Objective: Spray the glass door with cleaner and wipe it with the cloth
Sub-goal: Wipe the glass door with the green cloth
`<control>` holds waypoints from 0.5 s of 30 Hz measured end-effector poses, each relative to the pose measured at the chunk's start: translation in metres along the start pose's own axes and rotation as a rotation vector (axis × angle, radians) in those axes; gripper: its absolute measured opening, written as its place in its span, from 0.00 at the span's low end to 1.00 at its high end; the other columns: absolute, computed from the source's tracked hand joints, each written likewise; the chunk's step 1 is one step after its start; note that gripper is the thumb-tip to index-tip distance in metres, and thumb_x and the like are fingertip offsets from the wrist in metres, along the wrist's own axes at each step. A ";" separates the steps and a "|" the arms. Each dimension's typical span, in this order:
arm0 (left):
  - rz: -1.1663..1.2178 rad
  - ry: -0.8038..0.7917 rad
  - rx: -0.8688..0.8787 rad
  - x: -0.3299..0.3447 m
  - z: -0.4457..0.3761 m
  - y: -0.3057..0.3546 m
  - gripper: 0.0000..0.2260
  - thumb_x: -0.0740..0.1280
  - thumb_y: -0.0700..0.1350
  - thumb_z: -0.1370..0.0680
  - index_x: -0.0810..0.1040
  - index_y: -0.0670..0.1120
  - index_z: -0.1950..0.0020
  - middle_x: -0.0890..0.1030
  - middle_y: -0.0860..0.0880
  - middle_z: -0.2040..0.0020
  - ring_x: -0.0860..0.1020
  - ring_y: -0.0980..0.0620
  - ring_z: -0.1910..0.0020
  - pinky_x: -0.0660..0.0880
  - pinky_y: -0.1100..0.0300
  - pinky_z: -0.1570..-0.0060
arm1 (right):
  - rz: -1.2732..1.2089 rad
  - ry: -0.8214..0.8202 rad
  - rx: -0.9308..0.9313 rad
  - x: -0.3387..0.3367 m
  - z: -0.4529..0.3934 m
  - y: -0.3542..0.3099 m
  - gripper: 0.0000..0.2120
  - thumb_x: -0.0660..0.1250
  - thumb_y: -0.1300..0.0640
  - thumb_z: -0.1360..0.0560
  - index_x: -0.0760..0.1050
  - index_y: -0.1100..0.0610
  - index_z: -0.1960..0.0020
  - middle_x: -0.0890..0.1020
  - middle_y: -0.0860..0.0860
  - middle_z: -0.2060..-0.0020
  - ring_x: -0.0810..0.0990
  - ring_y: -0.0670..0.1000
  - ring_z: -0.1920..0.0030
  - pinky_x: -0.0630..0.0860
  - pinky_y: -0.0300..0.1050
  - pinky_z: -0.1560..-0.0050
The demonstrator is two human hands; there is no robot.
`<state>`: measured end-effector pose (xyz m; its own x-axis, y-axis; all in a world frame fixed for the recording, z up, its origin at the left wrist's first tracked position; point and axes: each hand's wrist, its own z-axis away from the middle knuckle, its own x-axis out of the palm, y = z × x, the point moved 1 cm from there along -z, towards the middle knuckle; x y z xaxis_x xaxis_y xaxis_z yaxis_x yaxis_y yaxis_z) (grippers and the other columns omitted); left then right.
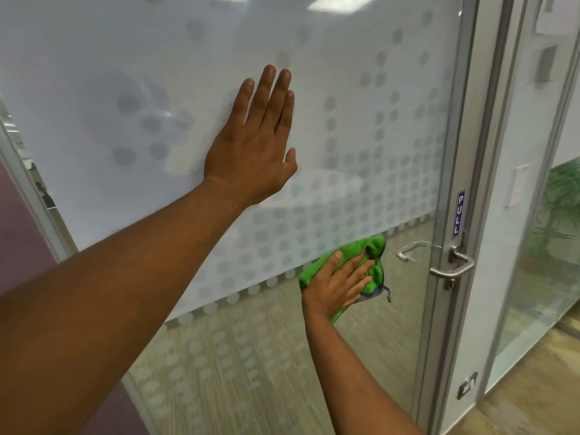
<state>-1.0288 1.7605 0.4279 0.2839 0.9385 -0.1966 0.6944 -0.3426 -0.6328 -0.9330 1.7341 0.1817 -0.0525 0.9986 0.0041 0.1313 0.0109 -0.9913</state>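
Note:
The glass door (361, 127) fills the view, frosted white with a dot pattern above and clear glass below. My left hand (257, 136) lies flat on the frosted part, fingers straight and pointing up. Lower down, my right hand (339, 284) presses a green cloth (373, 246) against the glass at the lower edge of the frosted band, fingers spread straight over it. No spray bottle is in view.
A metal lever handle (455, 270) and a purple PULL sticker (459, 215) sit on the door's aluminium frame (452, 152) at the right. Beyond it stands a fixed glass panel (533, 215) with a green plant (561, 202) behind. Wood-look floor (533, 387) lies at lower right.

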 end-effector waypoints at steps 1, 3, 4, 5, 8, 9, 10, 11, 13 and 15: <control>0.003 -0.009 0.001 -0.001 0.000 -0.001 0.34 0.46 0.59 0.17 0.47 0.37 0.18 0.46 0.36 0.17 0.47 0.37 0.18 0.48 0.42 0.20 | -0.001 0.003 0.008 0.000 0.000 0.001 0.35 0.42 0.36 0.21 0.49 0.51 0.19 0.47 0.50 0.18 0.45 0.57 0.19 0.47 0.62 0.24; 0.053 -0.030 -0.002 -0.005 0.000 -0.003 0.34 0.47 0.59 0.17 0.48 0.37 0.18 0.46 0.36 0.17 0.46 0.37 0.18 0.48 0.42 0.20 | 0.001 0.007 0.011 -0.001 -0.001 0.001 0.35 0.42 0.36 0.22 0.49 0.51 0.19 0.48 0.50 0.18 0.45 0.57 0.19 0.47 0.61 0.24; 0.102 -0.036 -0.009 -0.009 0.000 -0.005 0.34 0.47 0.59 0.17 0.48 0.37 0.18 0.46 0.37 0.17 0.46 0.38 0.18 0.47 0.42 0.20 | 0.001 0.007 0.009 -0.001 -0.002 0.000 0.35 0.43 0.37 0.21 0.49 0.51 0.19 0.48 0.51 0.18 0.46 0.58 0.20 0.47 0.61 0.24; 0.146 -0.032 -0.009 -0.013 0.001 -0.005 0.34 0.48 0.59 0.17 0.50 0.37 0.18 0.47 0.37 0.17 0.46 0.38 0.18 0.47 0.41 0.20 | -0.001 0.008 0.010 -0.001 -0.001 0.000 0.34 0.43 0.37 0.21 0.49 0.51 0.19 0.48 0.51 0.18 0.46 0.58 0.20 0.47 0.61 0.24; 0.216 0.028 0.084 -0.026 0.014 0.011 0.34 0.50 0.57 0.18 0.54 0.36 0.19 0.51 0.36 0.18 0.49 0.37 0.18 0.49 0.40 0.20 | -0.011 0.020 0.012 -0.001 0.000 0.002 0.30 0.48 0.40 0.17 0.51 0.52 0.19 0.50 0.52 0.19 0.48 0.59 0.20 0.48 0.62 0.24; 0.239 0.030 0.136 -0.027 0.023 0.021 0.34 0.50 0.57 0.18 0.54 0.35 0.19 0.52 0.35 0.18 0.50 0.37 0.18 0.49 0.39 0.20 | -0.007 0.028 0.008 -0.001 0.000 0.002 0.30 0.49 0.41 0.17 0.52 0.52 0.19 0.50 0.52 0.19 0.48 0.59 0.20 0.49 0.61 0.24; 0.251 0.013 0.182 -0.027 0.033 0.031 0.34 0.50 0.57 0.18 0.54 0.35 0.19 0.52 0.35 0.18 0.50 0.37 0.18 0.49 0.39 0.20 | -0.004 0.033 0.006 -0.001 -0.001 0.002 0.30 0.49 0.41 0.18 0.52 0.52 0.19 0.51 0.52 0.19 0.48 0.59 0.20 0.49 0.60 0.24; 0.250 -0.019 0.217 -0.026 0.045 0.040 0.34 0.49 0.57 0.18 0.53 0.35 0.19 0.51 0.36 0.18 0.49 0.37 0.18 0.48 0.40 0.20 | -0.004 0.034 0.009 -0.001 -0.001 0.001 0.32 0.47 0.39 0.19 0.52 0.52 0.19 0.51 0.52 0.19 0.49 0.59 0.20 0.49 0.60 0.24; 0.229 -0.089 0.250 -0.018 0.068 0.054 0.34 0.49 0.58 0.17 0.51 0.37 0.18 0.48 0.36 0.17 0.46 0.38 0.18 0.47 0.41 0.20 | 0.002 0.038 0.012 0.000 0.001 0.004 0.33 0.45 0.38 0.21 0.52 0.52 0.19 0.50 0.52 0.19 0.49 0.59 0.20 0.50 0.61 0.24; 0.187 -0.131 0.264 -0.007 0.086 0.061 0.34 0.48 0.58 0.17 0.50 0.37 0.18 0.47 0.37 0.17 0.46 0.38 0.18 0.47 0.41 0.20 | 0.006 0.042 0.003 0.003 0.009 0.007 0.33 0.45 0.38 0.20 0.52 0.52 0.19 0.50 0.52 0.19 0.48 0.59 0.20 0.51 0.63 0.24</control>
<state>-1.0456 1.7373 0.3263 0.2908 0.8641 -0.4108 0.4386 -0.5020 -0.7454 -0.9407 1.7372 0.1734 -0.0103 0.9999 0.0036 0.1281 0.0049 -0.9917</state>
